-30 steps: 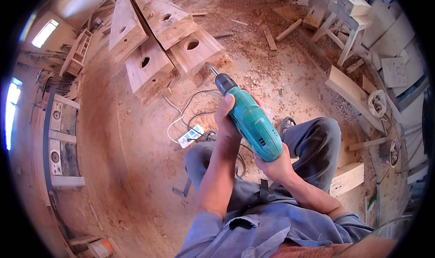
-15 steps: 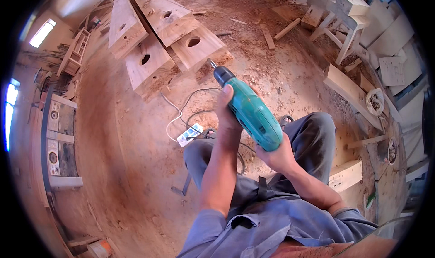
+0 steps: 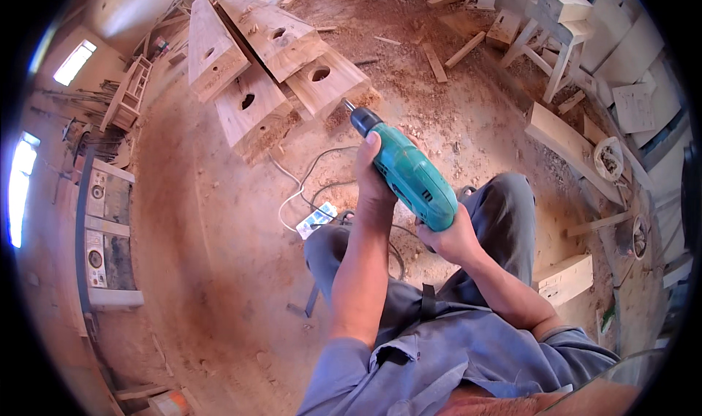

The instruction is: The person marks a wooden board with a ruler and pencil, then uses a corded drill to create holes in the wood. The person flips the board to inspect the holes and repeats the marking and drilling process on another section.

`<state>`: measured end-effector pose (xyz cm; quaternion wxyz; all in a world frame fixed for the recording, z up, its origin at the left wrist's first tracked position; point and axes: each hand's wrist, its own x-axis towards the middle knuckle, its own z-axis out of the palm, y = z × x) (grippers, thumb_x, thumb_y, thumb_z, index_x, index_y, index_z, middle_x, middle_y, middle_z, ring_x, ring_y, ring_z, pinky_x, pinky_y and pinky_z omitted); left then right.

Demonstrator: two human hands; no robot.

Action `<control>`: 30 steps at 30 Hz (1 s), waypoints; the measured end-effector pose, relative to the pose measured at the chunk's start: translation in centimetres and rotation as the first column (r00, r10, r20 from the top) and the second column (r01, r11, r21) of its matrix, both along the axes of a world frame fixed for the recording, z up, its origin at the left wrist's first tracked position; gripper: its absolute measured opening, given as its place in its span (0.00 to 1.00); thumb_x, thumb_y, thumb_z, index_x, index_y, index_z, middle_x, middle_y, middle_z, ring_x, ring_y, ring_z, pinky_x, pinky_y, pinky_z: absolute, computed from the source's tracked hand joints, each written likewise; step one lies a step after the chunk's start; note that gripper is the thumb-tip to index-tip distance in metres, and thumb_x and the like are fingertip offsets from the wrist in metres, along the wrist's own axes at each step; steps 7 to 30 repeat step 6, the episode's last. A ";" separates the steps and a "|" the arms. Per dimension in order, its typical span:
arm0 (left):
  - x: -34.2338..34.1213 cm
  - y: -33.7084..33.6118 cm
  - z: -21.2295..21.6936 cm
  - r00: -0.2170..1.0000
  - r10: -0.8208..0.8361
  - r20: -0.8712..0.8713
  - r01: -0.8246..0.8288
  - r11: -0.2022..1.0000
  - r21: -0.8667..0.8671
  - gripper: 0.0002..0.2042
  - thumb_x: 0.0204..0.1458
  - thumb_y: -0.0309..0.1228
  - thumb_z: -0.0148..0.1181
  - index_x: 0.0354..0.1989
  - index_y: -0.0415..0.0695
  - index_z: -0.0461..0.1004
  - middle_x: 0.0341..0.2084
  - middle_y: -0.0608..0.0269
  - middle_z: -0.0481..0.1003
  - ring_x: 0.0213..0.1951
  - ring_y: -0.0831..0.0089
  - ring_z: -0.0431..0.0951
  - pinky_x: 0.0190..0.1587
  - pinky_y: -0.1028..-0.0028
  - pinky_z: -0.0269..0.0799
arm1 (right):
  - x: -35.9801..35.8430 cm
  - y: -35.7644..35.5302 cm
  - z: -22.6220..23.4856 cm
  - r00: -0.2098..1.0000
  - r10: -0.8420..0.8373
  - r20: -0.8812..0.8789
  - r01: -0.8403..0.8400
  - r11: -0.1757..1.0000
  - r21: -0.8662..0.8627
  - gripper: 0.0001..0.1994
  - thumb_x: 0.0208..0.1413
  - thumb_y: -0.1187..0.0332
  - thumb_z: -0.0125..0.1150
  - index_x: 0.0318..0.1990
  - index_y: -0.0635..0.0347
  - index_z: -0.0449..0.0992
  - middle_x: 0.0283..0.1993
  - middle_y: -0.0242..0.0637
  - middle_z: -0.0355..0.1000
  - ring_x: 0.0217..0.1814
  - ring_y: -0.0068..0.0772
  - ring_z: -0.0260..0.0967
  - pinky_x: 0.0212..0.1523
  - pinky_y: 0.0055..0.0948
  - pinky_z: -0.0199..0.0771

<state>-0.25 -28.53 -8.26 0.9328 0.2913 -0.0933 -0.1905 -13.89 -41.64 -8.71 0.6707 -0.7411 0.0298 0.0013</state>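
Both my hands hold a teal power drill (image 3: 411, 171) with a black chuck, tilted up and to the left. My left hand (image 3: 374, 173) wraps round its body just behind the chuck, thumb on the side. My right hand (image 3: 455, 239) grips the rear end; its trigger is hidden. The bit points at the end of a thick timber beam (image 3: 338, 85) with a round hole in its top face. Whether the bit touches the wood I cannot tell. Another holed beam (image 3: 252, 105) lies left of it, with two more (image 3: 274, 43) stacked on top.
A white power strip (image 3: 316, 220) with cables lies on the dusty floor by my left foot. A metal square-like piece (image 3: 306, 303) lies nearby. On the right are a long timber (image 3: 570, 153), a wooden trestle (image 3: 559, 47) and a wood block (image 3: 564, 278). Offcuts and shavings are scattered around.
The whole view has shifted slightly, so the beams and floor sit a little farther right. The drill has turned slightly in my hands, showing more of its side vents. Both grips are kept.
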 end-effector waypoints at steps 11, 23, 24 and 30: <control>-2.0 -0.3 -0.4 0.996 0.084 -0.037 -0.081 0.994 0.078 0.28 0.53 0.57 0.60 0.46 0.41 0.76 0.35 0.44 0.80 0.35 0.53 0.81 0.39 0.56 0.80 | -1.9 -0.6 -0.5 0.999 0.033 -0.038 -0.032 0.999 0.005 0.16 0.50 0.75 0.64 0.48 0.64 0.77 0.39 0.35 0.79 0.43 0.26 0.74 0.47 0.31 0.75; -2.0 -0.3 -0.4 0.996 0.084 -0.037 -0.081 0.994 0.078 0.28 0.53 0.57 0.60 0.46 0.41 0.76 0.35 0.44 0.80 0.35 0.53 0.81 0.39 0.56 0.80 | -1.9 -0.6 -0.5 0.999 0.033 -0.038 -0.032 0.999 0.005 0.16 0.50 0.75 0.64 0.48 0.64 0.77 0.39 0.35 0.79 0.43 0.26 0.74 0.47 0.31 0.75; -2.0 -0.3 -0.4 0.996 0.084 -0.037 -0.081 0.994 0.078 0.28 0.53 0.57 0.60 0.46 0.41 0.76 0.35 0.44 0.80 0.35 0.53 0.81 0.39 0.56 0.80 | -1.9 -0.6 -0.5 0.999 0.033 -0.038 -0.032 0.999 0.005 0.16 0.50 0.75 0.64 0.48 0.64 0.77 0.39 0.35 0.79 0.43 0.26 0.74 0.47 0.31 0.75; -2.0 -0.3 -0.4 0.996 0.084 -0.037 -0.081 0.994 0.078 0.28 0.53 0.57 0.60 0.46 0.41 0.76 0.35 0.44 0.80 0.35 0.53 0.81 0.39 0.56 0.80 | -1.9 -0.6 -0.5 0.999 0.033 -0.038 -0.032 0.999 0.005 0.16 0.50 0.75 0.64 0.48 0.64 0.77 0.39 0.35 0.79 0.43 0.26 0.74 0.47 0.31 0.75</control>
